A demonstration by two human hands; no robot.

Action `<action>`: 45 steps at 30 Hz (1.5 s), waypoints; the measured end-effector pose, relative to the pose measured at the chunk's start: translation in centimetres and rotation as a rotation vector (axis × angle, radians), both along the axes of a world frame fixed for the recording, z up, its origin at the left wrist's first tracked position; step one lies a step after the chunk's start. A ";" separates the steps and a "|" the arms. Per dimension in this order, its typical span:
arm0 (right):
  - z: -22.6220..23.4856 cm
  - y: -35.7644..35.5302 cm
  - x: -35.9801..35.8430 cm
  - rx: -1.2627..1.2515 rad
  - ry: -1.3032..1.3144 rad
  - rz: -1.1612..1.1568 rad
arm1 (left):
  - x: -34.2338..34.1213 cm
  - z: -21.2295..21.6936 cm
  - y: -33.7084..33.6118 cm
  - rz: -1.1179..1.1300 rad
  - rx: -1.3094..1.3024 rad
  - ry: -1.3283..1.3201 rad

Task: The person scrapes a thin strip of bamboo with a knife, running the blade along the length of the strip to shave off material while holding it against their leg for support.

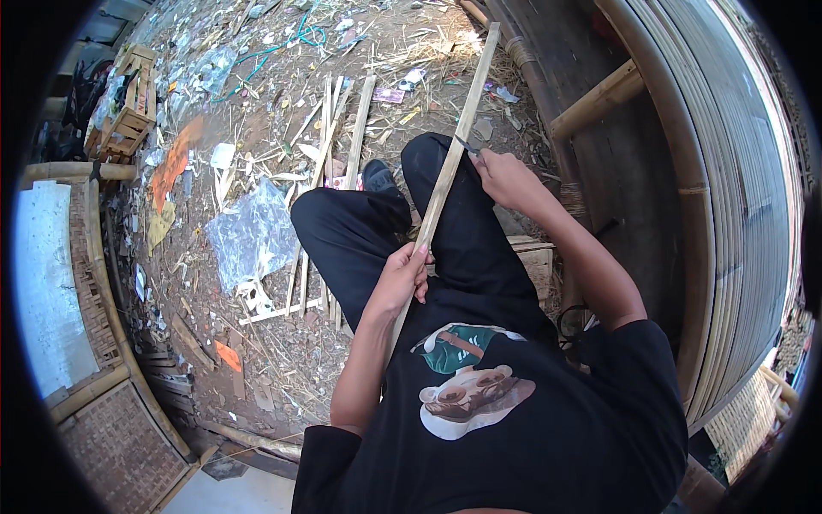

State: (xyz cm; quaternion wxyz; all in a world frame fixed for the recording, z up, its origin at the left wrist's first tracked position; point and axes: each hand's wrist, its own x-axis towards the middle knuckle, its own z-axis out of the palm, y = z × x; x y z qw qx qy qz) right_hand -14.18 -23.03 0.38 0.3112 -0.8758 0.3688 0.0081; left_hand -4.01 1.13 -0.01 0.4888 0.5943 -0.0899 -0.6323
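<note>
A long, pale bamboo strip (pixel 454 156) slants across my lap, its far end up beyond my knees and its near end against my shirt. My left hand (pixel 402 278) is closed around its lower part, above my thighs. In my right hand (pixel 503 178) is a knife (pixel 467 146), fingers wrapped round the handle. The dark blade lies against the right edge of the strip, next to my right knee. Most of the handle is hidden by my fingers.
More bamboo strips (pixel 360 128) lie on the littered ground left of my legs, beside a clear plastic sheet (pixel 253 231). A wooden crate (pixel 133 107) stands far left. Bamboo poles and a slatted bamboo panel (pixel 728 171) rise close on my right. Woven panels (pixel 124 437) stand at left.
</note>
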 end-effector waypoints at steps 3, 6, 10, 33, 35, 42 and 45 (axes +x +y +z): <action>0.5 0.7 -0.6 0.086 0.025 0.037 | 0.5 0.6 -0.3 0.012 0.039 0.073; 1.0 0.8 -0.8 0.174 -0.029 0.137 | 0.5 0.3 -0.9 0.019 0.019 0.102; 1.3 2.9 -0.9 0.119 -0.093 0.164 | 0.7 0.5 -2.1 0.064 -0.020 0.170; -1.2 3.2 2.1 0.073 -0.210 0.037 | -0.7 2.7 1.2 0.036 0.052 0.098; -1.7 3.2 1.1 -0.035 -0.247 0.185 | -0.3 2.2 -0.7 0.030 0.000 0.046; -1.8 3.4 0.5 -0.187 -0.097 0.344 | 1.6 -0.1 -5.8 -0.062 -0.027 -0.111; -1.3 2.9 0.6 -0.162 -0.091 0.416 | 1.4 -1.3 -5.9 -0.115 -0.009 -0.271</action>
